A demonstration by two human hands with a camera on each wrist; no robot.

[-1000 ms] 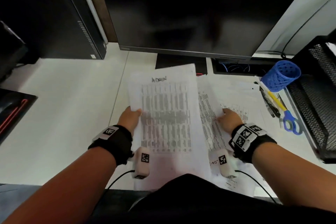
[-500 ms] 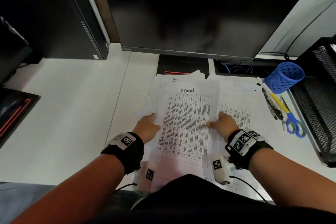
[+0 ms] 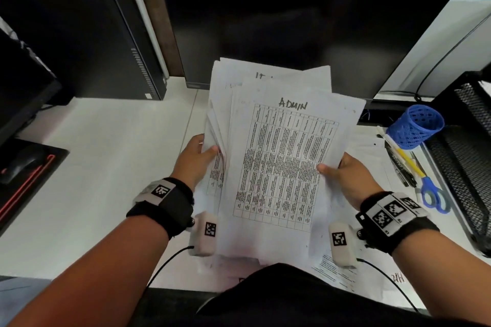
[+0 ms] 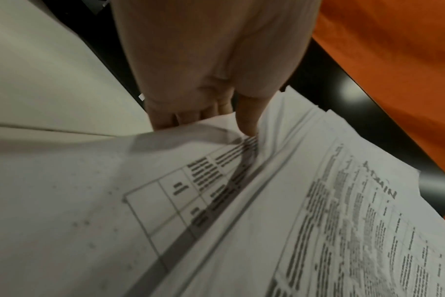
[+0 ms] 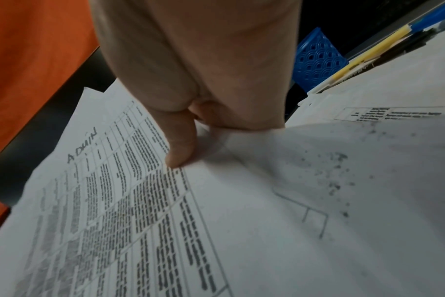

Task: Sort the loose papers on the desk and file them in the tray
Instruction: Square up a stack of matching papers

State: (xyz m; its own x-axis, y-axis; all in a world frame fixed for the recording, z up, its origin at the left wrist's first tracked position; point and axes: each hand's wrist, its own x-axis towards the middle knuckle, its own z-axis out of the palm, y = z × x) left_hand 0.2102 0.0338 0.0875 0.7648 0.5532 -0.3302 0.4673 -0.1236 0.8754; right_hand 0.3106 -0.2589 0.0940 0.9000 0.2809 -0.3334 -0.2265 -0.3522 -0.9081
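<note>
Both hands pinch the white printed paper stack [image 3: 279, 156], long axis pointing away, above the counter: left hand [image 3: 195, 160], right hand [image 3: 348, 180]. The black wire-mesh tray [image 3: 467, 156] lies right of the stack, nearer the right grip.

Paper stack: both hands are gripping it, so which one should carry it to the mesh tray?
Probably the right hand. It already grips the paper stack's right edge, and the black mesh tray sits on the desk's right side, beyond the blue pen cup. The left hand, holding the opposite edge, would have to cross over.
</note>
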